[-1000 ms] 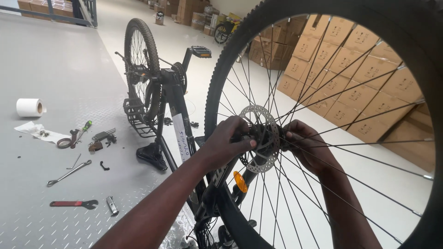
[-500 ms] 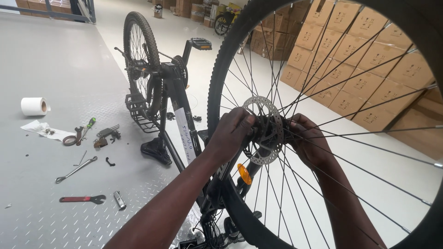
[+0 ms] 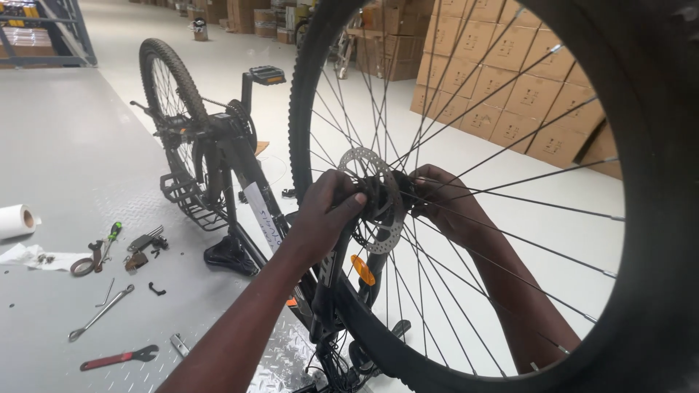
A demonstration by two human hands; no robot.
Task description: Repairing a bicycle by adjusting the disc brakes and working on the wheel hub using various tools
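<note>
Hands worked at the hub of a large spoked wheel that filled the right of the view. Left hand was curled at the near side of the hub, its fingers closed against the black hub piece just at 9 o'clock of the silver brake disc; what exactly it gripped could not be told. Right hand lay behind the spokes at 3 o'clock of the disc, fingers bent onto the hub's far end; its hold was partly hidden. An orange reflector sat on the spokes at 6 o'clock of the disc.

Bicycle stood upside down on the grey floor, its saddle resting below and its second wheel at 10 o'clock of the hub, with a pedal raised near the top. Well apart, at 8 o'clock, lay a long silver wrench, a red-handled wrench and a green-handled screwdriver. A paper roll lay at the left edge. Stacked cardboard boxes rose at 1 o'clock.
</note>
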